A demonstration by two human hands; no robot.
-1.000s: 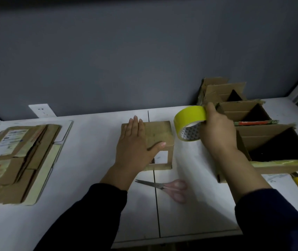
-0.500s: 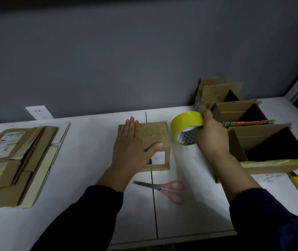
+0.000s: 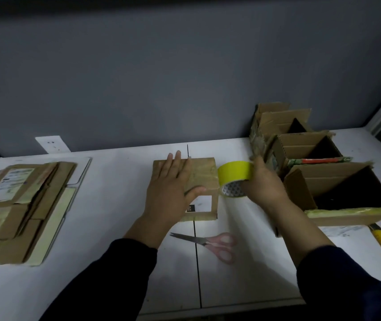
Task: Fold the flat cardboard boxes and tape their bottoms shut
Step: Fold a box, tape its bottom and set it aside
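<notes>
One small folded box (image 3: 204, 176) sat at the middle of the worktop (image 3: 115, 181) under the left hand (image 3: 171, 181), which pressed it flat with straight fingers, while the right hand (image 3: 263, 184) gripped a yellow tape roll (image 3: 234, 173) just beside the box's right edge.

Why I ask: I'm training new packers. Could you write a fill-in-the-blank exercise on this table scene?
The right hand grips a roll of ____ tape. The left hand rests on the small cardboard box, whose near side bears a ____ label. The scissors on the table have ____ handles. The stack of flat boxes lies to the ____ of the left hand.
Missing words: yellow, white, pink, left.
</notes>
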